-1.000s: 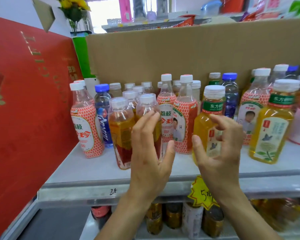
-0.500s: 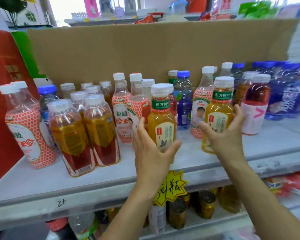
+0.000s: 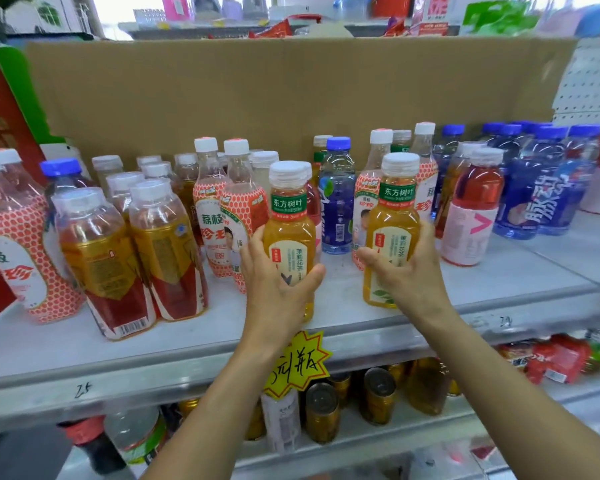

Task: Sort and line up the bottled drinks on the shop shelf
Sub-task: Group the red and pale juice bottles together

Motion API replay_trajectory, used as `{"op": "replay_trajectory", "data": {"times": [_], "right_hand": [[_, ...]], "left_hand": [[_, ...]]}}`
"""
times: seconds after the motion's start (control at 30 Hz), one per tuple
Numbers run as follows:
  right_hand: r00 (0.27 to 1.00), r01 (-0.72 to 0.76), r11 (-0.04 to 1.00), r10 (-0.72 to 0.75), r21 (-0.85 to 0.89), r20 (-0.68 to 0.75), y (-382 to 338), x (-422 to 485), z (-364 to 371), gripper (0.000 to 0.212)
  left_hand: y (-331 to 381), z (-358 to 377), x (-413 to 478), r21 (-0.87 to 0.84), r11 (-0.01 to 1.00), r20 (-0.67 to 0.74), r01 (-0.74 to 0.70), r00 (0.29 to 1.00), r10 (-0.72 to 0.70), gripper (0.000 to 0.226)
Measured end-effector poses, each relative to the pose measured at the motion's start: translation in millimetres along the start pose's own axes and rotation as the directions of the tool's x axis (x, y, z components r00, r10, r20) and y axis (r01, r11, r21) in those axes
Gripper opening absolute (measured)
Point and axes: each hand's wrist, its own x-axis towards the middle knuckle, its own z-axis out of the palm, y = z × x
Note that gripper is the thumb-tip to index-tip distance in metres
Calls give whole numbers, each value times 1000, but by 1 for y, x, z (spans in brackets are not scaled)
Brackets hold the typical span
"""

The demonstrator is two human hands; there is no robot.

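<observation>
Head view. Entry: 2 jasmine-tea btls, amber liquid, white caps, green neck bands.

Loc: both upright at centre front of shelf (image 3: 506, 282), near its edge and apart from each other. A blue-cap clear btl (image 3: 336, 202) stands behind the gap.

Left grip (image 3: 278, 292): wrapped round the lower label of left tea btl (image 3: 288, 216), thumb on its right side. Right grip (image 3: 413, 275): curled round the lower body of right tea btl (image 3: 395, 206), thumb on its left side. Bases lifted or on shelf: can't tell.

Neighbours: lychee btls (image 3: 215, 209) in honeycomb sleeves just left; red-label tea btls (image 3: 108, 258) further left; pink-label red drink (image 3: 475, 216) just right; blue btls (image 3: 548, 188) beyond. Cardboard backing (image 3: 291, 91) behind all.

Handling (est.): full and capped, so fairly heavy w/ stiff walls, not fragile. Smooth plastic may slip, and the label band prob. gives better purchase. Tall on a small base, so tippy if pushed high up. Best hold is mid-body at the label, below the shoulder, not the cap. Rows are tight, so slide slowly or neighbours may topple.
</observation>
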Motion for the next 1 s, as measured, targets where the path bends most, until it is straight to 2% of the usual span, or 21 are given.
{"op": "replay_trajectory", "data": {"times": [0.37, 0.6, 0.73, 1.0], "right_hand": [[986, 165, 986, -166, -37, -11, -31, -25, -14, 84], [992, 121, 987, -118, 105, -39, -20, -18, -52, 83], [996, 84, 987, -78, 136, -48, -8, -2, -78, 83], [997, 76, 984, -72, 158, -31, 16, 21, -119, 85]], "left_hand": [[22, 1, -5, -178, 980, 98, -90, 989, 109, 82], [35, 35, -10, -251, 968, 110, -17, 993, 46, 80], [44, 72, -9, -238, 971, 95, 16, 995, 6, 80], [49, 138, -22, -159, 987, 104, 4, 995, 12, 84]]}}
